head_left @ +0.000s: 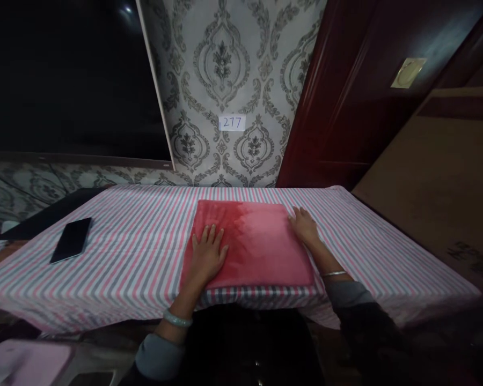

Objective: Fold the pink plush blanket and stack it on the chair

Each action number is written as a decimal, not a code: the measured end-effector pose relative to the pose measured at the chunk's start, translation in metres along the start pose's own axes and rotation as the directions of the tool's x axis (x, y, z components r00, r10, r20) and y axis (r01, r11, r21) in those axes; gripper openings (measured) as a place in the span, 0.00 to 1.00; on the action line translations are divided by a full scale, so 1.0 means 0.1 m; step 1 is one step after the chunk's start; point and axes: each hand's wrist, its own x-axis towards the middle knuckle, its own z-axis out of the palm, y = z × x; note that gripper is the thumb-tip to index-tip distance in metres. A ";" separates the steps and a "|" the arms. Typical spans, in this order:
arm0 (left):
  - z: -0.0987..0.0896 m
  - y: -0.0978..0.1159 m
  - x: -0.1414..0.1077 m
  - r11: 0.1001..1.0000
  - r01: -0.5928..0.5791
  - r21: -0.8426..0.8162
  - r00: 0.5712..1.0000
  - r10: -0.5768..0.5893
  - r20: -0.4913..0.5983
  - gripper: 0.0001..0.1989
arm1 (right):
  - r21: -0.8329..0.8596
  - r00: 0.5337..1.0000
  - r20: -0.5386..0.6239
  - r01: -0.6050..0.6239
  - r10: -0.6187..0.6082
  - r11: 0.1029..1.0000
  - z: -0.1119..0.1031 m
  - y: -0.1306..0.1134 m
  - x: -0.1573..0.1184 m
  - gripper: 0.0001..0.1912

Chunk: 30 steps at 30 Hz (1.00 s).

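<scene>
A folded pink-and-red plush cloth [261, 246] lies flat on the striped tablecloth [137, 230], close to the table's front edge. My left hand [207, 253] rests palm down on its darker red left part, fingers spread. At the cloth's right edge is my right hand [304, 225], its fingers stretched forward along the border and partly over the striped tablecloth. Neither hand grips anything. The cloth's nap looks darker on the left and lighter on the right.
A black phone [72, 240] lies on the table's left side. Behind stand a large dark screen [72, 80] and a patterned wall with a paper label [232, 123] reading 277. A cardboard box [438, 177] leans at the right. A pink stool-like surface [28, 362] shows lower left.
</scene>
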 end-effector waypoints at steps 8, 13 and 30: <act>0.03 -0.02 -0.02 1.000 -0.005 0.001 1.000 0.005 -0.026 0.27 | 0.002 0.924 0.007 0.382 -0.382 0.924 0.10 -1.16 0.11 0.29; 0.05 -0.02 -0.04 1.000 -0.007 0.011 1.000 0.007 -0.021 0.27 | -0.011 0.939 -0.005 0.343 -0.343 0.939 0.43 -1.09 0.09 0.28; -0.04 0.35 1.14 0.964 -0.205 -0.169 0.953 0.236 0.188 0.28 | 0.021 0.931 -0.092 0.356 -0.352 0.934 0.58 -0.98 0.12 0.26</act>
